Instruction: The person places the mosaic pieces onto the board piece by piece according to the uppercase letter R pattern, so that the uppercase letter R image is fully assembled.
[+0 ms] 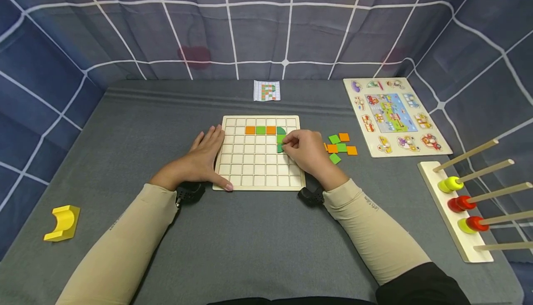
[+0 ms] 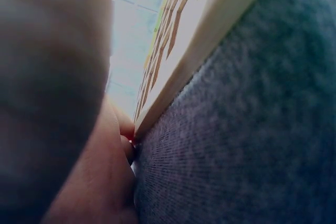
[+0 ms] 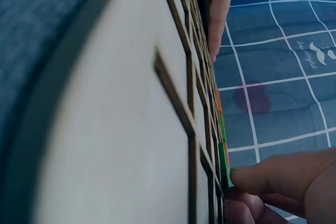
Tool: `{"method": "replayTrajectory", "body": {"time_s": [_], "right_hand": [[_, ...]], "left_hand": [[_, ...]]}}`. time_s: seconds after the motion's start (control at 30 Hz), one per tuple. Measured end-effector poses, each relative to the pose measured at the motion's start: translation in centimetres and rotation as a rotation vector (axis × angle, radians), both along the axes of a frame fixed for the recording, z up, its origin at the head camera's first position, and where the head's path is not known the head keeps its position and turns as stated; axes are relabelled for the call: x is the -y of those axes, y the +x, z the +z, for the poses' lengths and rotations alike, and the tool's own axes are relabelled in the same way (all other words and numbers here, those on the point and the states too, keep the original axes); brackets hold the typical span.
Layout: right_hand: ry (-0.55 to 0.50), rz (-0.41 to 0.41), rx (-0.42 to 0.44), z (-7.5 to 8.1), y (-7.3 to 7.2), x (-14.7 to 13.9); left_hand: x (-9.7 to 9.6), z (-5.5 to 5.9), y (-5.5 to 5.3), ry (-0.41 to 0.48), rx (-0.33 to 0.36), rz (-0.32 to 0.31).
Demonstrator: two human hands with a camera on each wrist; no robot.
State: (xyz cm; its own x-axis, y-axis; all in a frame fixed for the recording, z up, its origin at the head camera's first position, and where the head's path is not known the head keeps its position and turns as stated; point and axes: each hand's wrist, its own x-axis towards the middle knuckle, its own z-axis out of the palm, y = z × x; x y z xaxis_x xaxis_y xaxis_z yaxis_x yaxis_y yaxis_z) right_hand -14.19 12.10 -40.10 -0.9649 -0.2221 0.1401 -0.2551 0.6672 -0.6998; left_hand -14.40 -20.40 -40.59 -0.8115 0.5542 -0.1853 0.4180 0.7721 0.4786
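A wooden grid board (image 1: 254,171) lies flat on the grey table. Along its upper part runs a row of orange (image 1: 250,130) and green (image 1: 260,130) square tiles, ending in a dark green round-cornered tile (image 1: 281,130). Below that one sits another green square (image 1: 281,138). My right hand (image 1: 309,150) pinches a dark green tile (image 1: 280,148) at the cell beneath, thumb against it in the right wrist view; part of the tile is hidden by the fingertips. Fingers spread, my left hand (image 1: 204,157) rests along the board's left edge, its thumb at the lower left corner.
Loose orange and green tiles (image 1: 341,147) lie right of the board. A small pattern card (image 1: 267,91) is behind it. Farther right are a picture puzzle board (image 1: 362,93) and a peg stand (image 1: 454,226) with red and yellow-green beads. A yellow arched block (image 1: 66,223) stands at left.
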Motion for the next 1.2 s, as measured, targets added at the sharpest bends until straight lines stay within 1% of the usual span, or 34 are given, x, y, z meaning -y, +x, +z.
{"method": "replayTrajectory", "body": {"time_s": [0.17,0.43,0.77,1.1,1.2], "right_hand": [[0.017,0.02,-0.027,-0.14,-0.04,0.11],[0.084,0.076,-0.016,0.0,-0.04,0.25],[0.079,0.071,0.006,0.09,0.0,0.13],[0.078,0.118,0.032,0.3,-0.21,-0.04],[0.085,0.123,0.026,0.23,-0.29,-0.13]], "left_hand": [[0.03,-0.12,-0.11,0.007,-0.008,-0.003],[0.07,-0.23,-0.14,0.013,-0.008,-0.004],[0.0,-0.2,-0.01,0.008,-0.015,-0.005],[0.05,-0.17,0.0,0.003,-0.027,-0.009],[0.05,-0.09,0.03,-0.002,-0.027,-0.01]]}}
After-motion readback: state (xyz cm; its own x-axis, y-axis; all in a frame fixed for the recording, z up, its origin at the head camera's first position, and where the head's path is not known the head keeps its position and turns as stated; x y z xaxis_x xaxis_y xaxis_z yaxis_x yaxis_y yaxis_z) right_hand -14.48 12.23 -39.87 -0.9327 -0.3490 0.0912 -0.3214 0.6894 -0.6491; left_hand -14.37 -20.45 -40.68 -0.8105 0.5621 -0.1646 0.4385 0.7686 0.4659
